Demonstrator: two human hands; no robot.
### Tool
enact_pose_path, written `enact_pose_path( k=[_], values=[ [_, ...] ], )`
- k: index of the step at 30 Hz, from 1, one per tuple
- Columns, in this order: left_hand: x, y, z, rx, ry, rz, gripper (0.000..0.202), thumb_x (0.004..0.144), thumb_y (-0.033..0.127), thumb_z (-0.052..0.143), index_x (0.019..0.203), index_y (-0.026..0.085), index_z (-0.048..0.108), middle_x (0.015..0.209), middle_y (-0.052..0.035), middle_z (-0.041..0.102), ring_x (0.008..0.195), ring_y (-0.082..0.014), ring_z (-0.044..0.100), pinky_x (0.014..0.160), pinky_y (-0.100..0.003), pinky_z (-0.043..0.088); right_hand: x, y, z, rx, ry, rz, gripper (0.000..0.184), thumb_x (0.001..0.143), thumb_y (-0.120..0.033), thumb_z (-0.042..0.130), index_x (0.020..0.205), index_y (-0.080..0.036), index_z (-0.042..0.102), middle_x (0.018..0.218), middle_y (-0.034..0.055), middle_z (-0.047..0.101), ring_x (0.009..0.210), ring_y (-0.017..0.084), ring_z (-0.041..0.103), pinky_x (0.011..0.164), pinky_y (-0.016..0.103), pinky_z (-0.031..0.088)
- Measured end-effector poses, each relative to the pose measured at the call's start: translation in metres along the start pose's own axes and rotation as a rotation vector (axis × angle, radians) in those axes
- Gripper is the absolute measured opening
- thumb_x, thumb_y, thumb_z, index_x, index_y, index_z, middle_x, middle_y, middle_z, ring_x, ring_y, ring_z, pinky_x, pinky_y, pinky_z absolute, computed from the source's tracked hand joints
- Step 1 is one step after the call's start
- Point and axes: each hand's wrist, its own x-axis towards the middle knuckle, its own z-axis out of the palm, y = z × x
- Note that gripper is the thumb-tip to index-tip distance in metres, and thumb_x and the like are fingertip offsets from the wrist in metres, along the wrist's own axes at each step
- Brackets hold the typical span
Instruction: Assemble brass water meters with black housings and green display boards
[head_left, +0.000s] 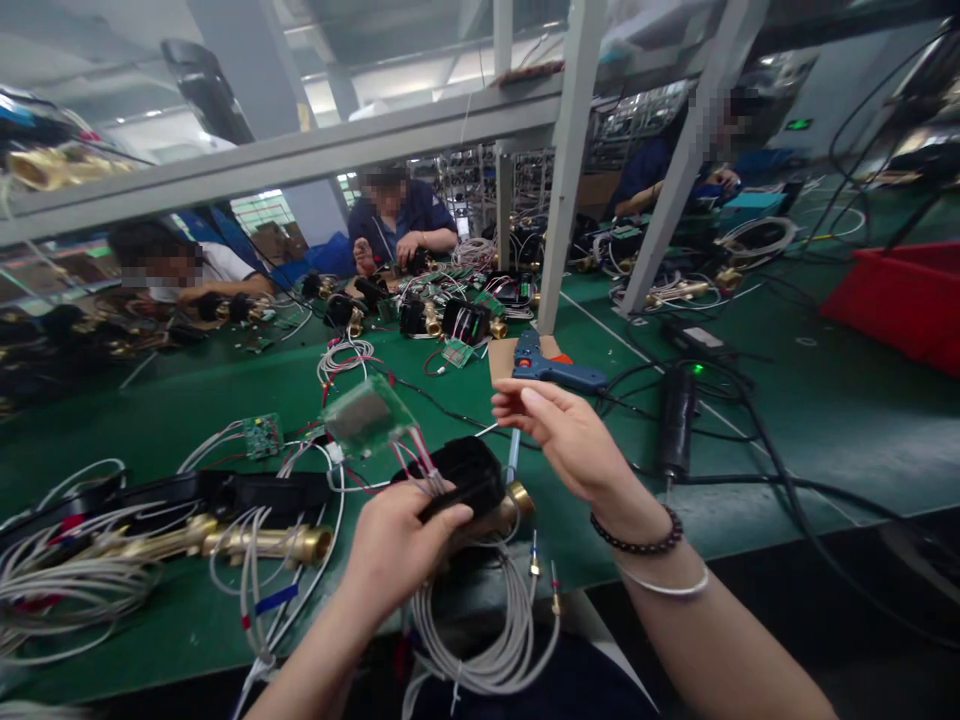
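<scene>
My left hand [409, 540] is closed around the near side of a black plastic housing [469, 470] with a brass pipe fitting [517, 505] at its right end. From the housing, red and white wires rise to a tilted circuit board [369, 415] with a clear coating and a grey screen area. A tied coil of grey cable [480, 625] hangs beneath, its brass-ended probes [555, 595] to the right. My right hand [574, 440] hovers just in front of a blue glue gun [559, 372]; its fingers are loosely bent, and nothing shows between them.
More housings with brass pipes [270, 542] and cable coils lie left. A black corded tool [677, 420] with a green light stands right, amid dark cables. A metal post [562, 200] rises from the green table [750, 540]. A red bin [900, 305] sits far right. Several co-workers sit opposite.
</scene>
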Motion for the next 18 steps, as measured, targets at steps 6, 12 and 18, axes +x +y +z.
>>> enact_pose_path(
  k=[6,12,18],
  values=[
    [-0.001,0.022,-0.04,-0.331,0.137,-0.222,0.04,0.069,0.05,0.059,0.077,0.014,0.073,0.069,-0.005,0.073,0.061,-0.0224,0.066,0.053,-0.029,0.051,-0.02,0.042,0.001,0.219,-0.089,0.442,0.027,0.062,-0.031,0.077,0.083,-0.017,0.07,0.087,0.0063,0.07,0.074,0.018,0.065,0.074,0.035,0.053],
    [-0.018,0.051,-0.024,-0.145,0.223,-0.019,0.02,0.07,0.035,0.065,0.078,0.019,0.074,0.077,-0.0045,0.074,0.073,-0.0226,0.069,0.069,-0.03,0.053,-0.079,0.071,0.012,0.097,-0.276,0.39,0.029,0.056,-0.031,0.085,0.079,-0.018,0.073,0.084,0.0047,0.072,0.083,0.022,0.065,0.084,0.036,0.049],
    [-0.027,0.058,-0.009,-0.052,0.17,-0.029,0.01,0.075,0.026,0.067,0.08,0.019,0.073,0.082,-0.005,0.074,0.079,-0.0233,0.069,0.073,-0.031,0.053,-0.099,0.083,0.013,0.253,-0.098,0.304,0.046,0.058,-0.038,0.086,0.096,-0.019,0.071,0.096,0.008,0.072,0.095,0.026,0.065,0.091,0.042,0.045]
  ],
)
